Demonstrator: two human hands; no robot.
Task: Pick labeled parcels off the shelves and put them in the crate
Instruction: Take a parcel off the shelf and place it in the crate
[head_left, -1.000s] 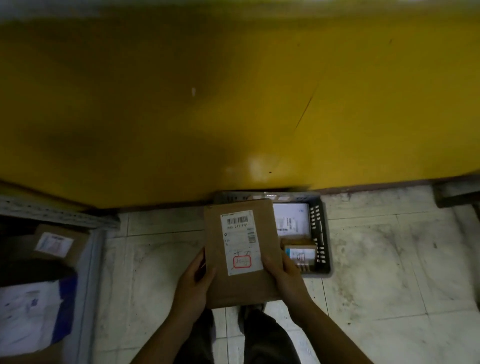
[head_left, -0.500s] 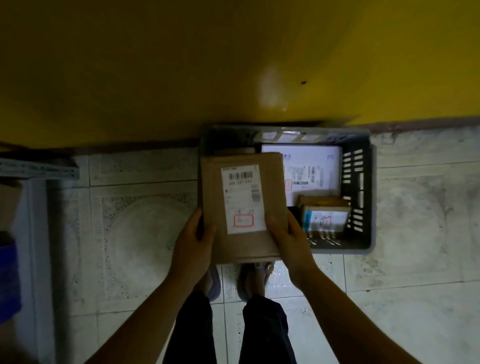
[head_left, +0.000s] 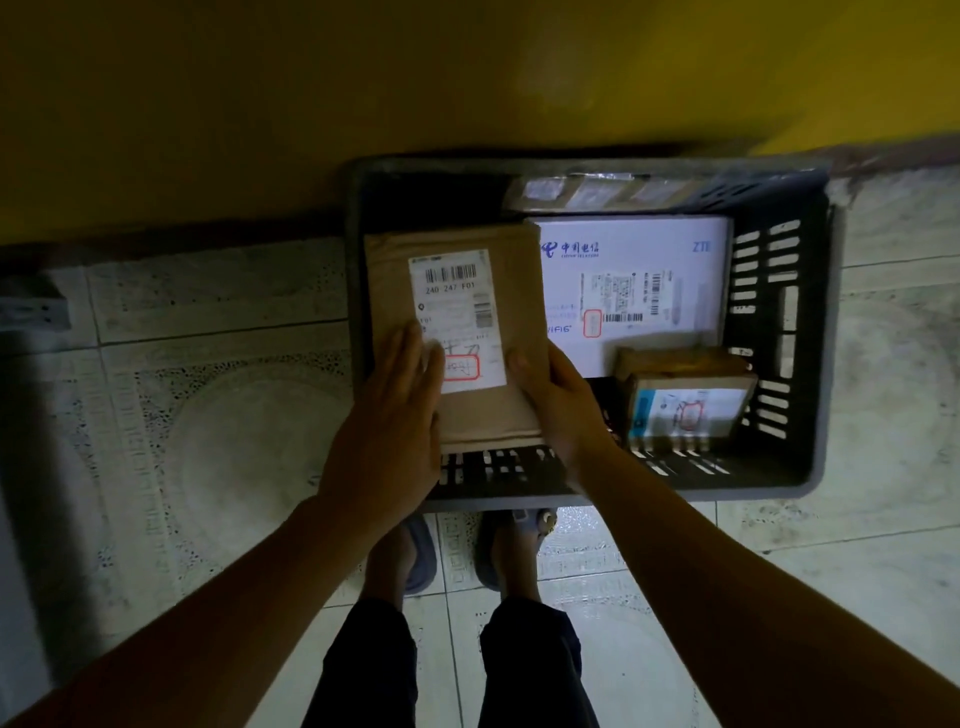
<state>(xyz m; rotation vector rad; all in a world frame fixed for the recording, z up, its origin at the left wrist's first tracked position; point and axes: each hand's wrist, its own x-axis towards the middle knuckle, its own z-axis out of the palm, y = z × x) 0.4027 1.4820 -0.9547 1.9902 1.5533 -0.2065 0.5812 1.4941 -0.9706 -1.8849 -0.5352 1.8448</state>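
Your left hand (head_left: 387, 415) lies flat, fingers (head_left: 410, 353) straight, on the brown padded parcel (head_left: 457, 312); your right hand (head_left: 558, 405) pinches its right edge. It is over the crate's (head_left: 779, 322) left side, overlapping the white ZTE box (head_left: 634, 249). Release now and it could lodge tilted against that box.

My forearms (head_left: 234, 613) come in bare from the lower corners of the frame, and my left hand (head_left: 387, 415) and right hand (head_left: 561, 410) are bare too, fingers included. At the bottom middle I wear dark trousers (head_left: 530, 670), loose at the shin. On my feet are dark grey open-toed slides (head_left: 420, 562), the right strap carrying small pale trim, too dim to make out.
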